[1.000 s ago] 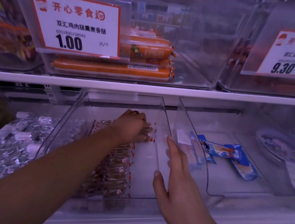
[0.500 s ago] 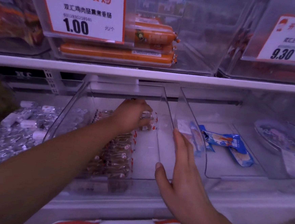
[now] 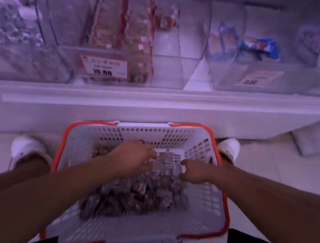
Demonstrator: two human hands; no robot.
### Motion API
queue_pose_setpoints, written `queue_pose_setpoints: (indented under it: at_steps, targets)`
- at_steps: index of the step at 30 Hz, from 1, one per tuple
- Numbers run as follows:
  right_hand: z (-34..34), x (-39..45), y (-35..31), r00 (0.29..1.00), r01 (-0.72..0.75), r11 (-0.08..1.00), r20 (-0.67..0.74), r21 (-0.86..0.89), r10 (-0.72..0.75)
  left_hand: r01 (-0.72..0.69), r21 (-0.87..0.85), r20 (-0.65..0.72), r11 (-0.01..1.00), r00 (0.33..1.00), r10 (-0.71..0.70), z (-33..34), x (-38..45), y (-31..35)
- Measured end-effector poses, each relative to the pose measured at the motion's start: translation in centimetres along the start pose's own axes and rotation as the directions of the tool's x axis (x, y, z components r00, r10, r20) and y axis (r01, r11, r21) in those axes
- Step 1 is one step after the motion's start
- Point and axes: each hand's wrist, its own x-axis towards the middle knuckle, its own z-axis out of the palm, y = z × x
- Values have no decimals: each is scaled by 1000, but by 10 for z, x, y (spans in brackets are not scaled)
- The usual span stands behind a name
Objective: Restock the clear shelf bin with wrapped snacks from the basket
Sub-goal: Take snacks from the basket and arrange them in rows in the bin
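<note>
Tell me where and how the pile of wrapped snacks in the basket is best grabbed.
Scoop the far top of the snack pile from above, a hand on each side. The packets lie loose and heaped, and the basket is open upward, so fingers can close inward, as the left hand and right hand already flank it.

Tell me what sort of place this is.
Most likely a shop aisle, probably a snack section. Clear shelf bins hold wrapped goods, a printed price tag fronts one, and a white shopping basket with orange handles sits on the floor, full of wrapped snacks.
</note>
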Motion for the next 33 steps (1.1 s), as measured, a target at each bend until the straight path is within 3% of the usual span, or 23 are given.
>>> queue_pose_setpoints:
  at_steps: [2,4,7,8,10,12,15,18,24,27,29,31,33]
  targets:
    - [22,27,12,999,-19,1000,-29,25,19,270,-80,261,960,935,-241,48,-6,-20]
    - [45,53,17,996,-49,997,-72,65,53,390,-94,357,916,872,-334,85,-16,-34]
    - [86,87,25,977,-200,937,-20,287,214,405,-104,398,908,854,-335,132,-32,-35]
    - [103,96,26,962,-243,926,-48,288,267,394,-121,430,911,848,-310,144,-38,-32]
    - [140,103,28,927,-328,943,-173,59,333,370,-119,487,921,830,-271,164,-45,-27]
    - [170,102,20,958,-238,944,-215,-228,190,364,-112,513,925,818,-260,179,-46,-26]
    - [181,104,4,992,15,947,-110,-321,-53,339,-32,509,940,815,-276,186,-41,-24]
    - [169,113,-5,962,193,875,-90,-445,-258,295,100,454,950,837,-307,185,-39,-29]
    - [168,112,5,980,158,935,-69,-318,-189,192,30,375,981,907,-189,185,-49,-44]
    - [156,114,11,963,195,907,-104,-374,-250,322,55,324,945,889,-322,179,-44,-48]
    - [145,113,20,969,155,956,-151,-249,-197,474,78,239,877,845,-478,175,-43,-56]
    - [132,109,30,980,60,996,-195,68,-45,575,85,132,814,803,-581,169,-45,-64]
    - [116,107,36,971,-37,935,-208,353,117,594,52,59,803,801,-596,160,-44,-70]
